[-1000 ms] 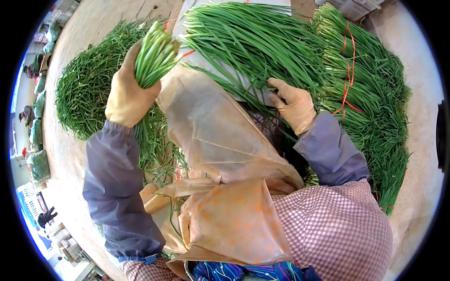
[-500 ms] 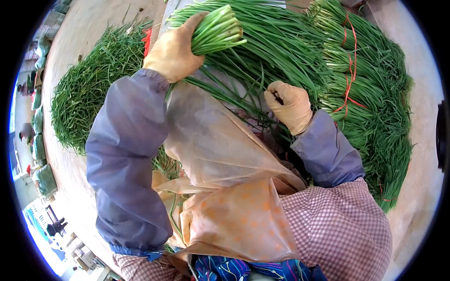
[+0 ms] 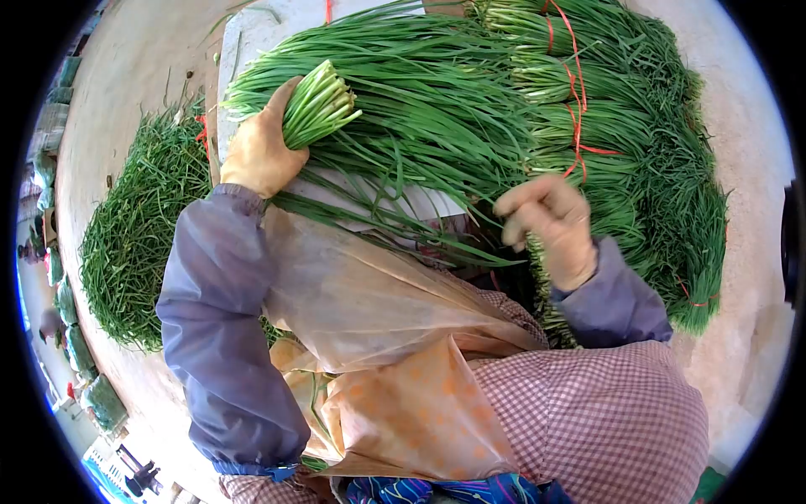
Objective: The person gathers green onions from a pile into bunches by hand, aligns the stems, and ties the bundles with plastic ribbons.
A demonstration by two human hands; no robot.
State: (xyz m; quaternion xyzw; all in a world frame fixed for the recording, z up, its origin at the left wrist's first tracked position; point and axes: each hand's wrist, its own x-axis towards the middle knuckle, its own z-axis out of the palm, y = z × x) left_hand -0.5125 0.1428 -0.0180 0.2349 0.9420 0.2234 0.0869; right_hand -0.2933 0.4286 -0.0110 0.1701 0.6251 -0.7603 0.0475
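Observation:
In the head view, my gloved left hand (image 3: 262, 153) is closed around a bunch of garlic chives (image 3: 321, 105), its pale cut ends pointing up and right. Beneath it, loose long green chives (image 3: 420, 109) spread across a white board (image 3: 239, 46). My gloved right hand (image 3: 554, 223), slightly blurred, hovers at the right end of these leaves. Its fingers are half bent, with index finger and thumb apart and nothing visible between them. Some loose strands (image 3: 403, 231) hang over the board's near edge.
Bundles of chives tied with red string (image 3: 578, 109) are stacked on the right. A heap of loose greens (image 3: 134, 244) lies on the floor at left. A plastic apron (image 3: 361, 294) covers my lap. Filled bags (image 3: 102, 403) line the far left.
The view has shifted, so the board and bundles appear further left. My left hand still grips the bunch, now lower in view. My right hand has loosened from a curled pinch.

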